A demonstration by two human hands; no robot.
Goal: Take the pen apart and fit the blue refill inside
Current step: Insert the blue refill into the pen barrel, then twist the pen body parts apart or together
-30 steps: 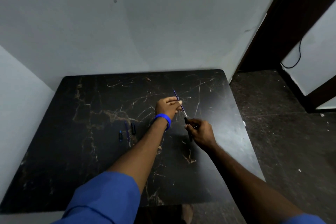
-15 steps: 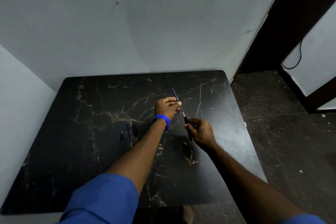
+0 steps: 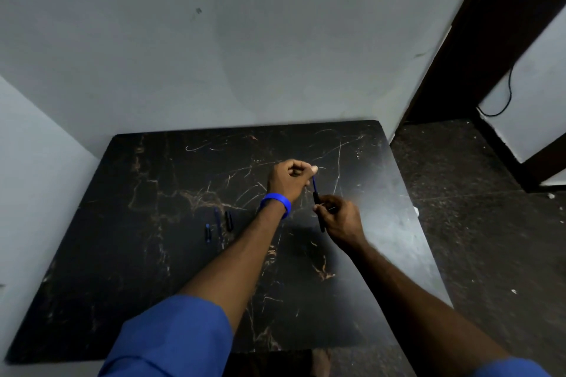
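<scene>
My right hand [image 3: 340, 217] grips a dark pen barrel [image 3: 321, 225], held slanted above the black marble table [image 3: 153, 285]. My left hand [image 3: 291, 177], with a blue wristband, pinches the top of a thin blue refill [image 3: 314, 185]. The refill's lower end sits in the barrel's mouth, and only a short blue length shows between the two hands. Loose pen parts [image 3: 219, 223], dark and blue, lie on the table left of my left forearm.
White walls close the table's back and left sides. The table's right edge drops to a dark speckled floor [image 3: 474, 239]. A dark door frame [image 3: 459, 40] with a hanging cable stands at the upper right.
The refill has slid further into the barrel: the long stretch sticking up past my left hand is gone. My left hand has closed down toward my right hand.
</scene>
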